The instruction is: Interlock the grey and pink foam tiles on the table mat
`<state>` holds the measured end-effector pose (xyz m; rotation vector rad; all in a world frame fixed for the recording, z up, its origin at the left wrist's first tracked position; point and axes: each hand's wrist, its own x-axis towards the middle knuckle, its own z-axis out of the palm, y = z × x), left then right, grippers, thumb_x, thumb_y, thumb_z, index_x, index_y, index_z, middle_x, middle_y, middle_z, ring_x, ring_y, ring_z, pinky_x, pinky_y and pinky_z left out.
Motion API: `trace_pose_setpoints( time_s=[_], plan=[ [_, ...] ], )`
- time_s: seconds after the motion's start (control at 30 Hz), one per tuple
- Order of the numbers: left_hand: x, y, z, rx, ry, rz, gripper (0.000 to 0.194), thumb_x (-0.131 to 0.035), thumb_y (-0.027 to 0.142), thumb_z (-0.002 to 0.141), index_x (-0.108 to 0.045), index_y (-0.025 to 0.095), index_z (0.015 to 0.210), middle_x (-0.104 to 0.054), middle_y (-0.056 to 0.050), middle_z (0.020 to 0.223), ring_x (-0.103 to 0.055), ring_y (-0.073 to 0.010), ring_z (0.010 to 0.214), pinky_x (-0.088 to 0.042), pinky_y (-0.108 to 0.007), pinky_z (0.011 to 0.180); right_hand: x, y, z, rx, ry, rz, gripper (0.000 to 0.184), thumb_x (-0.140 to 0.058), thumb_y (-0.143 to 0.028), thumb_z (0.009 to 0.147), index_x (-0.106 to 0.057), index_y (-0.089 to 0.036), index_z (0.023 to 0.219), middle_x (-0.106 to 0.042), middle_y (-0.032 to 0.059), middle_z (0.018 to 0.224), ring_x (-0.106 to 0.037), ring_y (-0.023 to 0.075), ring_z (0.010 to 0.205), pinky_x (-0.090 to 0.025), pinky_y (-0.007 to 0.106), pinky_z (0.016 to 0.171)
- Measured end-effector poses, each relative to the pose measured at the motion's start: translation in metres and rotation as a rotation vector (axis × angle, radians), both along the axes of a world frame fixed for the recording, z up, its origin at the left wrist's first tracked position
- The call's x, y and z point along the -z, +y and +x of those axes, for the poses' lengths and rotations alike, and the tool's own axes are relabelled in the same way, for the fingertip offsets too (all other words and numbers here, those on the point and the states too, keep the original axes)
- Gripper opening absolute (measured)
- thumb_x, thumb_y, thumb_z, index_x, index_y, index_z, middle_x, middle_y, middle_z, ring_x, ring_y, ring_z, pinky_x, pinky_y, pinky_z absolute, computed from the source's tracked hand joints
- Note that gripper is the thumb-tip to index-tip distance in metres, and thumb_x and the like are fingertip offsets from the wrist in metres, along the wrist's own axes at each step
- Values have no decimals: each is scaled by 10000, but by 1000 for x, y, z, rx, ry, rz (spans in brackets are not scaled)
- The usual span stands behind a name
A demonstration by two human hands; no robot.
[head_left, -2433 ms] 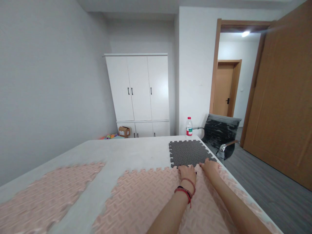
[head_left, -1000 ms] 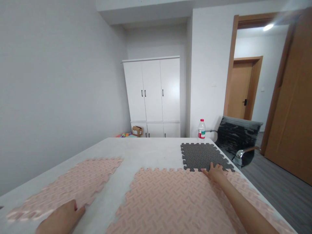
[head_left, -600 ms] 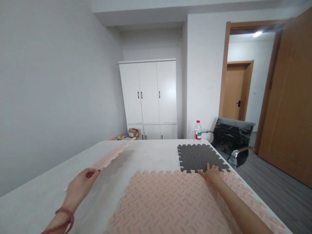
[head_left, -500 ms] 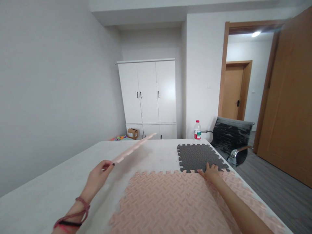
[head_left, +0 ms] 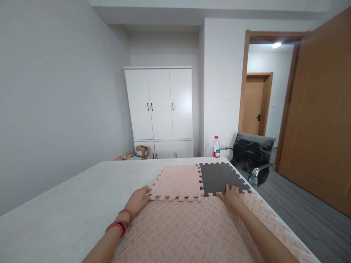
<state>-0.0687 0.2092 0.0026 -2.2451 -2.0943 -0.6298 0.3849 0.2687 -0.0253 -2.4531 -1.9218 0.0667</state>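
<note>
My left hand [head_left: 138, 200] pinches the near left corner of a pale pink foam puzzle mat tile [head_left: 178, 182] with toothed edges. That tile lies beside a dark grey foam tile [head_left: 218, 177], its right teeth at the grey tile's left edge; whether they interlock I cannot tell. Along its near side, the teeth reach the edge of a larger pink foam mat [head_left: 181, 226]. Fingers spread, my right hand [head_left: 231, 195] rests flat across the seam between the grey tile and the pink mat.
The mats lie on a white table [head_left: 68, 197]. A clear bottle [head_left: 216, 148] with a red cap stands at its far edge. Beyond are a black chair [head_left: 252, 155], a white cabinet [head_left: 161, 106], a cardboard box [head_left: 142, 151] and an open wooden door [head_left: 318, 117].
My left hand has moved right and lowered the pink tile from a raised tilt to lie beside the grey tile. My right hand stays on the grey tile. The view has shifted slightly.
</note>
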Motion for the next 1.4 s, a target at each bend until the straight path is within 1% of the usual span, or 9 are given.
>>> trace_pose_setpoints(
  time_s=[0.23, 0.43, 0.63, 0.83, 0.93, 1.1, 1.27, 1.33, 1.4],
  plan=[
    [9, -2, -15, -24, 63, -19, 128, -418, 266, 796, -496, 206, 878, -643, -63, 902, -588, -198, 887, -395, -290, 805, -1, 2, 1, 7, -7, -12, 883, -284, -726, 795, -259, -115, 1432, -320, 263, 1389, -286, 395, 1271, -284, 602, 914],
    [11, 2, -15, -36, 81, -16, 127, -403, 266, 800, -491, 212, 874, -645, -57, 909, -592, -190, 863, -395, -283, 785, 0, 1, 0, 12, -8, 20, 884, -287, -729, 793, -272, -112, 1426, -328, 260, 1389, -299, 387, 1264, -293, 590, 913],
    [11, 5, -15, -55, 103, -11, 131, -405, 270, 794, -502, 208, 856, -654, -69, 896, -597, -205, 837, -396, -299, 762, 0, -1, 1, 4, 8, 16, 889, -290, -736, 788, -282, -114, 1423, -320, 264, 1394, -278, 395, 1281, -278, 598, 922],
    [15, 3, -14, -62, 120, 17, 144, -405, 280, 803, -514, 211, 865, -658, -71, 890, -596, -225, 823, -385, -330, 776, -2, -2, 0, -1, 8, 14, 899, -272, -742, 788, -248, -118, 1435, -313, 258, 1400, -273, 390, 1283, -283, 589, 921],
    [17, 2, -15, -32, 101, 23, 149, -385, 283, 824, -506, 216, 881, -645, -59, 899, -593, -210, 841, -390, -316, 784, -4, -3, -1, 4, 1, 2, 897, -264, -740, 791, -241, -119, 1438, -308, 258, 1401, -272, 388, 1283, -279, 587, 924],
    [16, 0, -21, 65, 43, 0, 191, -307, 283, 878, -486, 236, 925, -622, -30, 971, -581, -162, 914, -399, -266, 832, -4, -3, -1, 7, -1, 8, 890, -263, -730, 798, -246, -110, 1435, -306, 267, 1398, -272, 393, 1279, -264, 602, 930],
    [14, -2, -22, 96, 20, -8, 199, -294, 300, 889, -481, 238, 917, -610, -35, 971, -573, -171, 913, -400, -281, 837, -4, -4, 0, 4, 11, 13, 897, -298, -734, 786, -261, -109, 1429, -317, 264, 1394, -280, 394, 1278, -269, 606, 928],
    [13, -3, -21, 101, 16, -7, 203, -291, 305, 890, -481, 238, 910, -605, -36, 962, -571, -173, 908, -398, -284, 835, -7, -6, 1, 0, 13, 17, 883, -326, -717, 792, -277, -99, 1421, -328, 275, 1382, -293, 402, 1270, -271, 617, 920],
    [13, -5, -21, 102, 13, -6, 211, -286, 307, 891, -485, 235, 899, -602, -37, 948, -571, -173, 897, -399, -283, 826, -13, -9, 0, -22, 35, 37, 863, -375, -678, 800, -308, -62, 1400, -346, 306, 1356, -323, 420, 1246, -268, 636, 907]
  ],
)
